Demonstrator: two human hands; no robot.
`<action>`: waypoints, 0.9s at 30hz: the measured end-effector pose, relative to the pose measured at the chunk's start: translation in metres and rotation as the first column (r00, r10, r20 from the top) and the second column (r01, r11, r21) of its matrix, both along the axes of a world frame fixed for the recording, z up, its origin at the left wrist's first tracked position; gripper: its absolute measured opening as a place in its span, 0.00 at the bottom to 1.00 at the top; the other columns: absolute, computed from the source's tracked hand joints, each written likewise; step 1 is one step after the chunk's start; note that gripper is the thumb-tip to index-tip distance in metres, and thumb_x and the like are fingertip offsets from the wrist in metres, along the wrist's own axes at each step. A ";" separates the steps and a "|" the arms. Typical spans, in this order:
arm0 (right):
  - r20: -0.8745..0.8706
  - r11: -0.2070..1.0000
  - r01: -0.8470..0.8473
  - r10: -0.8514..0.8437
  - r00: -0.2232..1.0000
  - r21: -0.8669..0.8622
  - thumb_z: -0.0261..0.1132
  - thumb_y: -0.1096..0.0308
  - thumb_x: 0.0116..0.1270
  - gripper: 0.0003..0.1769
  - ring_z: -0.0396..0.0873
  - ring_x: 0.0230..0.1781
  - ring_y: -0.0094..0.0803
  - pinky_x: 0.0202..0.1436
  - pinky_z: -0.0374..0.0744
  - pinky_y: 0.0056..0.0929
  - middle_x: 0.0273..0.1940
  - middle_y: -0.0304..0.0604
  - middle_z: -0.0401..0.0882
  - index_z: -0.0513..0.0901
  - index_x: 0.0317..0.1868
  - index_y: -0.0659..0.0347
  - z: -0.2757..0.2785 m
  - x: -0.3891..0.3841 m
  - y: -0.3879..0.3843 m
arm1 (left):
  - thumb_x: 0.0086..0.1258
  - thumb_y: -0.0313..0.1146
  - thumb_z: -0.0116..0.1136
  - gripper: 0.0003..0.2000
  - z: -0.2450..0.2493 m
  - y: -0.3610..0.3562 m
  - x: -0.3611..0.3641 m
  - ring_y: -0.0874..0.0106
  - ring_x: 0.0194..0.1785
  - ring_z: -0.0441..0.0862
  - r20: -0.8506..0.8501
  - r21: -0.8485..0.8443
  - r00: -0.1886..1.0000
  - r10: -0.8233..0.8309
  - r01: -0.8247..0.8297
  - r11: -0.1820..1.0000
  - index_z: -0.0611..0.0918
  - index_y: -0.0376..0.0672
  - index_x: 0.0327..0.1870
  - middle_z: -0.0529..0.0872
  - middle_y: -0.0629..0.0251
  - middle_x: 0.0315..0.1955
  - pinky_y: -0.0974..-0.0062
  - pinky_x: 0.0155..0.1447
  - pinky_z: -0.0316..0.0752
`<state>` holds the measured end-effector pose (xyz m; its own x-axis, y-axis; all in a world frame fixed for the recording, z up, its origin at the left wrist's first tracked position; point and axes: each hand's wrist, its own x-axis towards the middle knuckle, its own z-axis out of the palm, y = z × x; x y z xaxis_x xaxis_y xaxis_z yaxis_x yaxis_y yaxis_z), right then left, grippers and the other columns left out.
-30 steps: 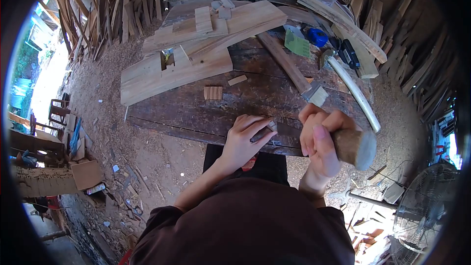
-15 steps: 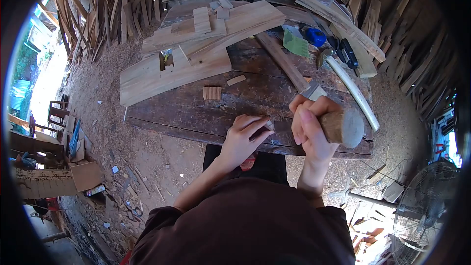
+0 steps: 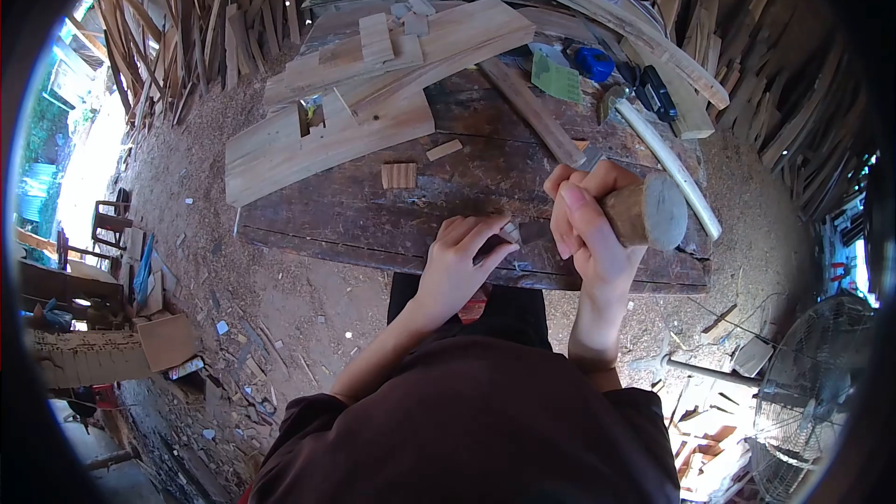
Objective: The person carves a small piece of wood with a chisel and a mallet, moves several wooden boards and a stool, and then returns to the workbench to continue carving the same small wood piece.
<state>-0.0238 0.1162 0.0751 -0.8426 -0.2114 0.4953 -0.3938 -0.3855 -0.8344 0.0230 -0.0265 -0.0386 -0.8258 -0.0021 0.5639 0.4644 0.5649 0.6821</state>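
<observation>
My left hand (image 3: 455, 257) is at the near edge of the dark wooden workbench (image 3: 308, 233), thumb and fingers closed on a small wood block (image 3: 511, 231). To its right, my right hand (image 3: 597, 224) is raised above the bench, its fingers wrapped round a tool with a thick, round wooden handle (image 3: 653, 213). The handle's butt faces up toward me. A bit of flat metal shows beyond the fist; the rest of the tool is hidden. Further back on the bench lie a striped wood block (image 3: 399, 175) and a thin wood strip (image 3: 444, 149).
Notched planks (image 3: 373, 126) with small offcuts are stacked at the back left. A long wooden bar (image 3: 532, 112), a blue tape measure (image 3: 594, 63), a green paper (image 3: 557, 79) and a pale curved stick (image 3: 667, 166) lie at the right. A fan (image 3: 812, 392) stands lower right.
The view has shifted slightly. Both hands keep their grips; the right hand and its tool have tilted a little, so less of the metal shows.
</observation>
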 end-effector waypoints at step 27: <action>-0.094 0.998 -0.051 0.053 0.994 0.025 0.60 0.88 0.59 0.13 0.67 0.22 0.22 0.33 0.73 0.26 0.21 0.35 0.69 0.72 0.23 0.63 0.002 0.003 0.004 | 0.60 0.27 0.67 0.07 0.010 -0.006 0.003 0.64 0.43 0.81 -0.065 -0.029 0.989 -0.134 0.133 0.991 0.85 0.42 0.39 0.82 0.67 0.42 0.69 0.48 0.79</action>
<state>-0.0209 0.1206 0.0770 -0.7799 -0.2658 0.5667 -0.4510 -0.3893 -0.8032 0.0263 -0.0327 -0.0284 -0.7785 0.1203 0.6160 0.5806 0.5110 0.6339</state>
